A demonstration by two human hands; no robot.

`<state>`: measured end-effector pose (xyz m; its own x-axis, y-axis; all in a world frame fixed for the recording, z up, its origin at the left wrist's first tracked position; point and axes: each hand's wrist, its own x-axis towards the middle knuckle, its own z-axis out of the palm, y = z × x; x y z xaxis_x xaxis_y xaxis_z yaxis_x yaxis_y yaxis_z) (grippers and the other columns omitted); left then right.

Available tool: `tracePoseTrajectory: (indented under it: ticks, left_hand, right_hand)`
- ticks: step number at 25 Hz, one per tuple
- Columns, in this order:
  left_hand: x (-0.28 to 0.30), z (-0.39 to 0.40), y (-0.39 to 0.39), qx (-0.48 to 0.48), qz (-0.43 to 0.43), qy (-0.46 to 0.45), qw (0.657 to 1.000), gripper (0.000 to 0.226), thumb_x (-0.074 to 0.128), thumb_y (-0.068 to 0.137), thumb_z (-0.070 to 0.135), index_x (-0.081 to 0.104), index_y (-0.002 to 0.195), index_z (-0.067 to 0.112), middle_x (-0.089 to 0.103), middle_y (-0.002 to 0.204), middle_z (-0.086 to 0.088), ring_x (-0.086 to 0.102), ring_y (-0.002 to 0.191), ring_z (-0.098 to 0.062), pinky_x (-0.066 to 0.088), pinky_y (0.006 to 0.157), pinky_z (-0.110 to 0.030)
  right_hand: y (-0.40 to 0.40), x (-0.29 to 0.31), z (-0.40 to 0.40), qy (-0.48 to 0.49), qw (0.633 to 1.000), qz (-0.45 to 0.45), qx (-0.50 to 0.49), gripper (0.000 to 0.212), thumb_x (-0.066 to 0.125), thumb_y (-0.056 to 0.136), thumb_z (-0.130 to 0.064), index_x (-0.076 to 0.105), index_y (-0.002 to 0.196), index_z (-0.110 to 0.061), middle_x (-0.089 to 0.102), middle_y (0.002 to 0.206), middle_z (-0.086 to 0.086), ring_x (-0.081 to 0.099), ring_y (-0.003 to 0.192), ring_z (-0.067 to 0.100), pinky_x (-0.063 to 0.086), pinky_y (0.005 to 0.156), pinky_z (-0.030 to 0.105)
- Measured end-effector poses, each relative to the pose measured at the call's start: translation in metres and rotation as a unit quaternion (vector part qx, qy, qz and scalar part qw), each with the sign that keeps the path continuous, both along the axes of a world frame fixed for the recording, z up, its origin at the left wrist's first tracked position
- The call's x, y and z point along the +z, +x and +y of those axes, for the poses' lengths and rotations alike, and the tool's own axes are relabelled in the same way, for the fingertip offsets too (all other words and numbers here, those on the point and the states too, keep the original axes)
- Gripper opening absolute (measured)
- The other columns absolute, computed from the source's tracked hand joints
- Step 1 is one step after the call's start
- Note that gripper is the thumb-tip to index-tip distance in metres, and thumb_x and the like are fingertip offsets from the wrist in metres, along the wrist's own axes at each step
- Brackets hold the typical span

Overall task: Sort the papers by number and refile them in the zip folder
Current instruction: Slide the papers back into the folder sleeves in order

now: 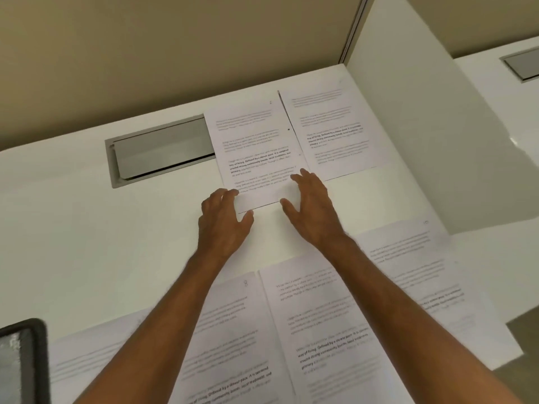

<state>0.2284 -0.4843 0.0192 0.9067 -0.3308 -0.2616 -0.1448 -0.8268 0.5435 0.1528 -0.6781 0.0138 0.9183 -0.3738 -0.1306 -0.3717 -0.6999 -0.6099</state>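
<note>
Several printed sheets lie spread on a white desk point(73, 228). A far middle sheet point(256, 147) lies partly over a grey hatch; my left hand point(223, 225) curls its fingers on the sheet's near left corner, and my right hand point(312, 208) rests flat with spread fingers on its near right corner. Another sheet point(332, 129) lies to its right, by the divider. Nearer me lie a sheet point(233, 330) under my left forearm, a sheet point(315, 330) between my arms and a sheet point(431, 281) at the right. A dark zip folder point(20, 363) shows at the lower left edge.
A grey recessed cable hatch point(157, 150) is set in the desk at the far left of the sheets. A white divider panel point(408, 126) stands at the right, a beige partition wall point(175, 53) behind. A second desk with a hatch point(522, 65) lies beyond the divider.
</note>
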Motion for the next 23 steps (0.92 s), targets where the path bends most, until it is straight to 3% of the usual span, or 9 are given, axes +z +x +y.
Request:
tracePoseTrajectory:
  ticks: [4, 7, 9, 12, 16, 19, 23]
  left_hand:
    - [0.003, -0.037, 0.031, 0.102, 0.057, 0.007, 0.993, 0.068, 0.063, 0.096, 0.043, 0.036, 0.154, 0.02, 0.032, 0.16, -0.003, 0.024, 0.148, -0.029, 0.029, 0.115, -0.05]
    - [0.004, -0.052, 0.044, 0.162, 0.094, -0.017, 0.982, 0.072, 0.065, 0.094, 0.043, 0.033, 0.156, 0.023, 0.037, 0.158, -0.002, 0.027, 0.147, -0.028, 0.029, 0.116, -0.051]
    - [0.004, -0.053, 0.05, 0.227, 0.124, -0.128, 0.958, 0.072, 0.068, 0.094, 0.036, 0.033, 0.155, 0.024, 0.051, 0.145, -0.002, 0.041, 0.14, -0.026, 0.039, 0.113, -0.048]
    - [0.004, -0.045, 0.054, 0.325, 0.183, -0.264, 0.89, 0.064, 0.067, 0.097, 0.021, 0.035, 0.152, 0.021, 0.062, 0.125, -0.003, 0.062, 0.115, -0.021, 0.054, 0.089, -0.036]
    - [-0.003, -0.034, 0.043, 0.32, 0.249, -0.31, 0.86, 0.019, 0.057, 0.102, 0.008, 0.066, 0.118, 0.013, 0.071, 0.122, -0.004, 0.074, 0.098, -0.026, 0.064, 0.066, -0.036]
    - [0.002, -0.023, 0.03, 0.305, 0.261, -0.336, 0.852, 0.023, 0.049, 0.105, 0.004, 0.068, 0.115, 0.01, 0.073, 0.12, -0.003, 0.078, 0.085, -0.03, 0.062, 0.06, -0.031]
    - [0.013, 0.011, 0.014, 0.274, 0.251, -0.363, 0.854, 0.025, 0.047, 0.106, 0.003, 0.069, 0.114, 0.012, 0.074, 0.12, -0.004, 0.078, 0.082, -0.026, 0.062, 0.062, -0.028]
  right_hand:
    - [0.032, -0.013, -0.015, -0.044, 0.998, 0.018, 0.031, 0.076, 0.06, 0.101, -0.05, 0.028, 0.162, -0.019, 0.017, 0.174, 0.003, 0.009, 0.161, 0.024, 0.017, 0.127, 0.039]
    - [0.04, -0.03, -0.014, -0.055, 0.997, 0.036, 0.039, 0.081, 0.059, 0.1, -0.056, 0.026, 0.163, -0.017, 0.015, 0.174, 0.005, 0.007, 0.161, 0.026, 0.014, 0.128, 0.041]
    - [0.038, -0.041, -0.011, -0.082, 0.996, 0.024, 0.036, 0.081, 0.058, 0.1, -0.057, 0.029, 0.162, -0.014, 0.018, 0.173, 0.009, 0.009, 0.161, 0.029, 0.014, 0.129, 0.044]
    - [0.037, -0.051, -0.006, -0.096, 0.994, 0.016, 0.039, 0.08, 0.055, 0.1, -0.056, 0.029, 0.162, -0.013, 0.016, 0.173, 0.01, 0.007, 0.161, 0.03, 0.009, 0.129, 0.042]
    - [0.037, -0.042, -0.004, -0.029, 0.999, 0.022, 0.035, 0.077, 0.058, 0.102, -0.05, 0.027, 0.163, -0.014, 0.013, 0.174, 0.007, 0.006, 0.161, 0.025, 0.01, 0.13, 0.039]
    - [0.03, -0.028, -0.002, 0.076, 0.996, -0.023, -0.032, 0.069, 0.065, 0.102, -0.036, 0.033, 0.16, -0.017, 0.021, 0.172, 0.003, 0.016, 0.159, 0.021, 0.021, 0.127, 0.035]
    - [0.005, -0.005, 0.006, 0.155, 0.973, -0.062, -0.159, 0.062, 0.071, 0.098, -0.025, 0.043, 0.153, -0.019, 0.041, 0.159, 0.001, 0.04, 0.145, 0.019, 0.039, 0.116, 0.03]
